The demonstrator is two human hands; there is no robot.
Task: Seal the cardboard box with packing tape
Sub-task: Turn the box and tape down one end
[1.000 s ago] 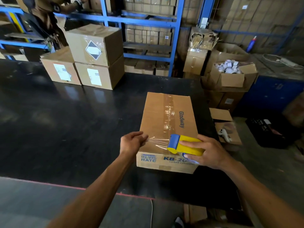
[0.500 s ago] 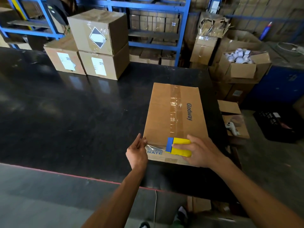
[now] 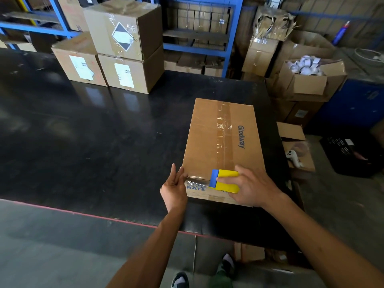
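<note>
The right hand (image 3: pixel 252 185) grips the yellow tape tool (image 3: pixel 225 180) on the box (image 3: pixel 220 142). The left hand (image 3: pixel 174 189) is flat and open, pressing clear tape (image 3: pixel 196 177) on the box corner. If it lets go, the tape may wrinkle or peel.

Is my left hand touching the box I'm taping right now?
Touching. The head view shows the left hand with its fingertips pressed flat on the cardboard box's near left corner, over the tape end.

Three stacked cartons (image 3: pixel 116 48) on black table (image 3: pixel 83 132), blue shelving (image 3: pixel 199 44), white controller (image 3: pixel 294 157).
</note>
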